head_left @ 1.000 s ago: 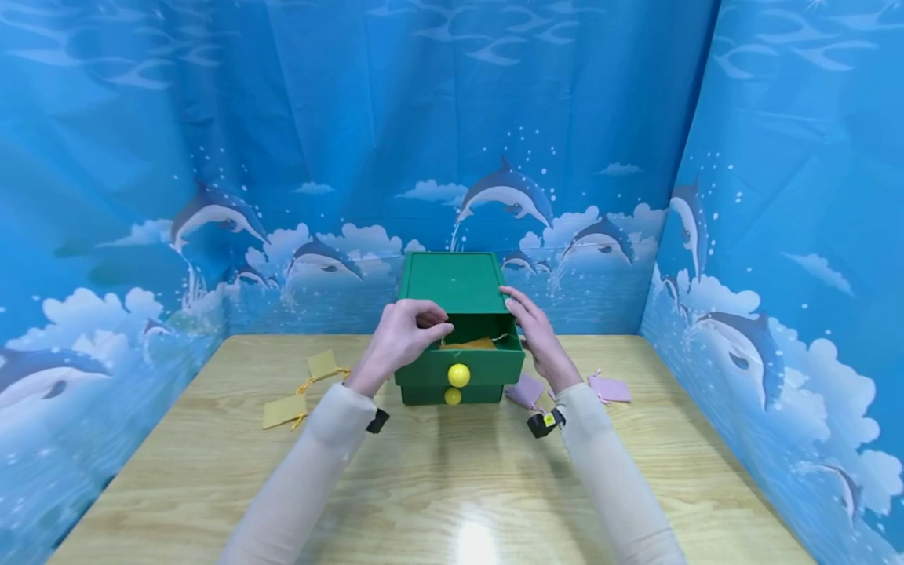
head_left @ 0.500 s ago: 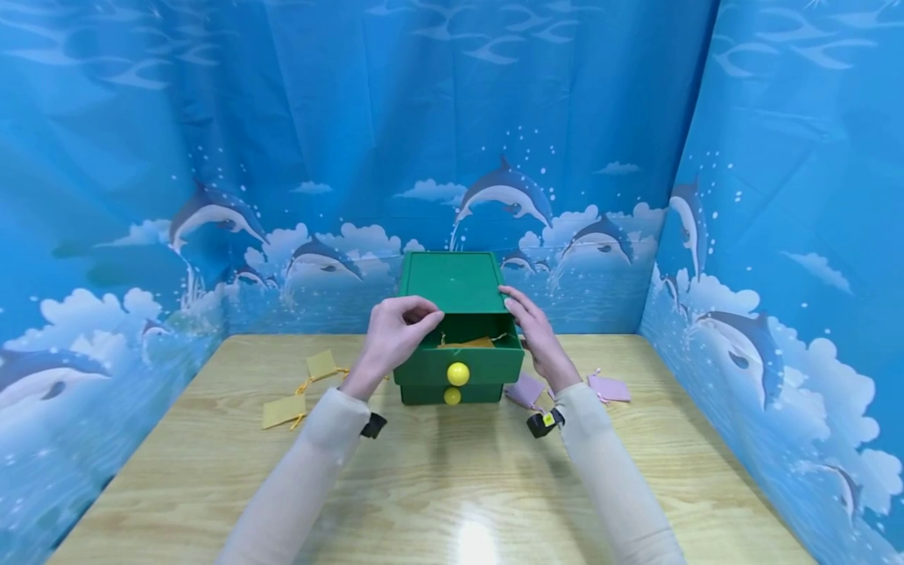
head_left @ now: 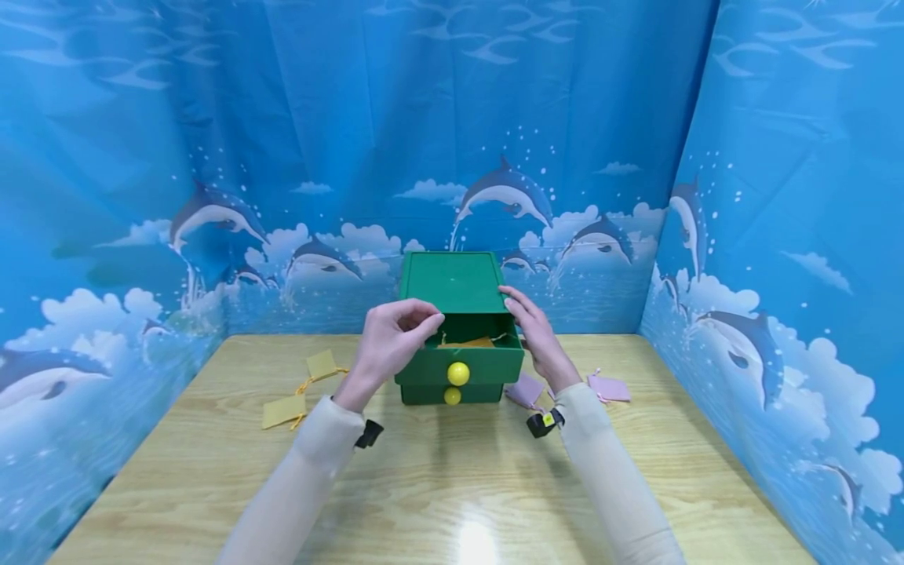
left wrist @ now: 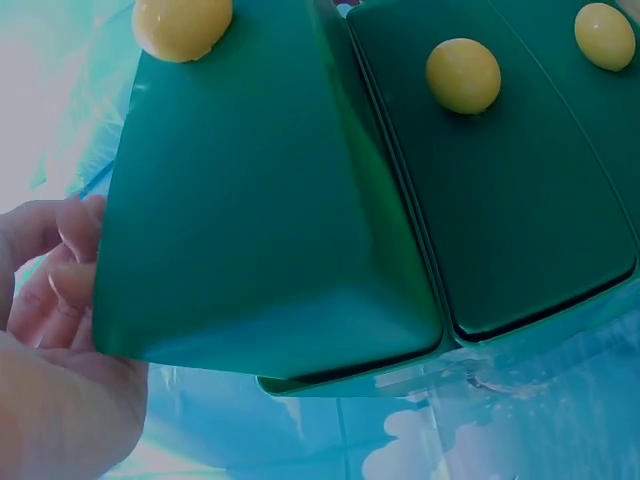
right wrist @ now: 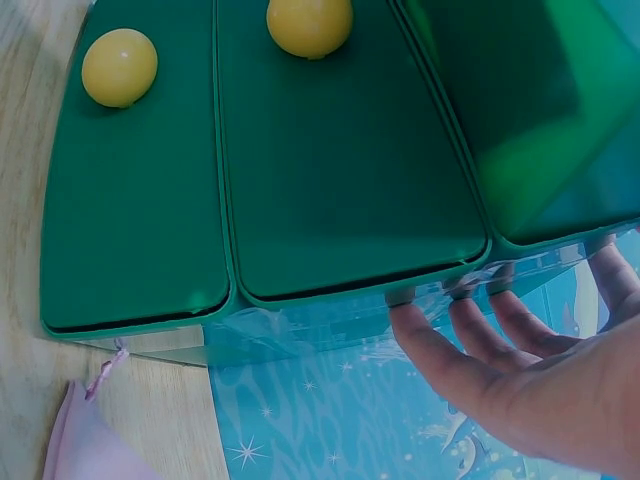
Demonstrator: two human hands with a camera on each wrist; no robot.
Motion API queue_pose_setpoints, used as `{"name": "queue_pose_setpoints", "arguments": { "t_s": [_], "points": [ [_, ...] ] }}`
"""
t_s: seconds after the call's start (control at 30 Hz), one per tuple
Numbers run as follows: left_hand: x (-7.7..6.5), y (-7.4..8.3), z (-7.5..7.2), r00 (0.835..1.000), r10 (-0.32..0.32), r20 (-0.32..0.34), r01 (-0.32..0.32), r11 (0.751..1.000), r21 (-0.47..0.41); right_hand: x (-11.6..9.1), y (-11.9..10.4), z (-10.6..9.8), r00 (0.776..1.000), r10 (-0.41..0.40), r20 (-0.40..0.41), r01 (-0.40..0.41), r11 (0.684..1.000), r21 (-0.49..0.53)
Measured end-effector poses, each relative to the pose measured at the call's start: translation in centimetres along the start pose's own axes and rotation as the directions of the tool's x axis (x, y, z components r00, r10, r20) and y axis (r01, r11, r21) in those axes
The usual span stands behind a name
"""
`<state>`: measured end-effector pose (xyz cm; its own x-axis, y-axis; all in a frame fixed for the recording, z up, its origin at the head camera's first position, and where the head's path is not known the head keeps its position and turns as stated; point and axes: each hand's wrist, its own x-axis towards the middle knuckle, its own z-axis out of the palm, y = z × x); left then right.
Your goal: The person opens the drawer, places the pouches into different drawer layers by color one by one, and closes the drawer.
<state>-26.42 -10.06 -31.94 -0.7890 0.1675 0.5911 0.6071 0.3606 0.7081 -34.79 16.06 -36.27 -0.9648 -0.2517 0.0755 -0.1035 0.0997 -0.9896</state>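
A green drawer cabinet (head_left: 452, 281) stands on the table with its top drawer (head_left: 431, 362) pulled out. Inside lies an orange-brown piece (head_left: 472, 343), with pale cord ends beside it. My left hand (head_left: 397, 337) hovers over the drawer's left edge, thumb and fingertips close together with nothing visible between them. In the left wrist view its loosely curled fingers (left wrist: 75, 250) show behind the drawer's front panel. My right hand (head_left: 538, 337) steadies the cabinet's right side; straight fingertips (right wrist: 470, 335) touch that wall in the right wrist view.
Two yellow drawstring pouches (head_left: 285, 410) lie to the left on the wooden table (head_left: 395, 502). Lilac pouches (head_left: 609, 388) lie at the cabinet's right. Round yellow knobs (head_left: 458, 374) jut from the drawer fronts. A blue dolphin backdrop (head_left: 339, 118) closes off the back and sides.
My left hand has drawn back leftward from above the drawer's interior to its left edge. The right hand and cabinet stay as they were.
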Motion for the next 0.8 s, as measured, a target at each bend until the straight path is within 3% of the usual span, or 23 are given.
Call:
{"name": "queue_pose_setpoints", "arguments": {
  "t_s": [0.13,0.23,0.37,0.6,0.8],
  "points": [
    [-0.6,2.0,-0.2,1.000,0.001,0.020,0.000,1.000,-0.002,-0.1,0.0,0.0,1.000,-0.002,-0.005,0.002,1.000,-0.001],
    [-0.8,2.3,-0.3,1.000,0.011,0.009,-0.011,1.000,0.005,-0.1,0.1,0.1,1.000,-0.019,-0.015,0.019,1.000,-0.009],
    [-0.7,0.5,-0.1,0.999,0.032,-0.006,-0.032,0.999,-0.013,-0.1,0.2,0.1,0.999,-0.021,-0.028,0.021,1.000,-0.015],
    [-1.4,0.1,-0.1,0.993,0.114,0.010,-0.114,0.993,-0.001,-0.1,0.1,0.1,0.999,-0.022,-0.030,0.022,1.000,-0.015],
    [-2.2,0.0,0.4,0.972,0.231,0.044,-0.232,0.972,0.029,-0.2,0.1,0.1,0.999,-0.022,-0.027,0.021,1.000,-0.012]
  ]
}}
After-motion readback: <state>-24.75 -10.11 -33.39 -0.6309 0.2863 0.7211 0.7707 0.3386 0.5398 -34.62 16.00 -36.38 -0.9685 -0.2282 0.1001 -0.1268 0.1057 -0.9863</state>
